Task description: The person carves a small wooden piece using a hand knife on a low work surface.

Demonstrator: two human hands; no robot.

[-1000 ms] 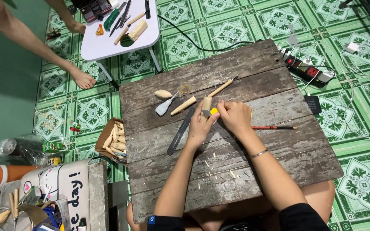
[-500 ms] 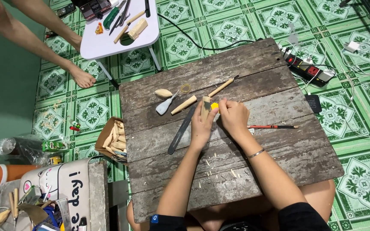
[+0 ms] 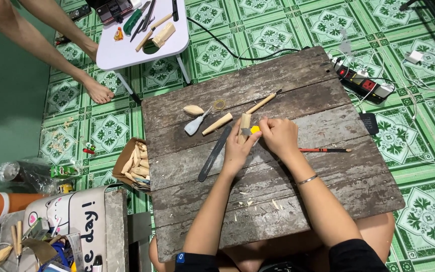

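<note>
Two hands meet near the middle of the weathered plank counter (image 3: pixel 328 166). The left hand (image 3: pixel 237 148) is curled around a short pale wooden piece (image 3: pixel 245 122), holding it upright. The right hand (image 3: pixel 278 136) is closed tightly just beside it, gripping a small tool with a yellow handle (image 3: pixel 254 130) whose blade touches the wood. An open cardboard box (image 3: pixel 122 163) at the counter's left edge holds a heap of carved wooden pieces (image 3: pixel 138 163).
</note>
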